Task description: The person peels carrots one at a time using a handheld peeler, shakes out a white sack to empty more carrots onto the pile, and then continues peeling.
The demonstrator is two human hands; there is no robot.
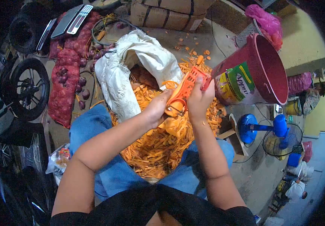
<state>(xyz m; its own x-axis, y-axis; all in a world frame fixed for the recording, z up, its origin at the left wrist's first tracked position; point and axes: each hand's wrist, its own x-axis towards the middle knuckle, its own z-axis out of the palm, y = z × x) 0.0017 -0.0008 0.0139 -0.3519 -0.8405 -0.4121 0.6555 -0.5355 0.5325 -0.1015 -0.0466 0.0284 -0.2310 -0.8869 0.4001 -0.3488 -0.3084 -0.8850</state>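
Note:
My right hand [199,101] grips an orange plastic peeler [187,87] by its upper end. My left hand [158,107] holds a carrot [173,110] against the peeler's lower edge; most of the carrot is hidden by the fingers. Beneath both hands lies a big heap of orange carrot peelings [158,145] between my knees in blue jeans. An open white woven sack [140,62] with carrots inside stands just beyond the hands.
A tilted red bucket [262,67] with a green label lies to the right. Red mesh bags of onions [66,75] and a motorbike wheel [29,88] are at left. A blue fan [269,130] stands on the concrete floor at right. Cardboard boxes [168,15] sit behind.

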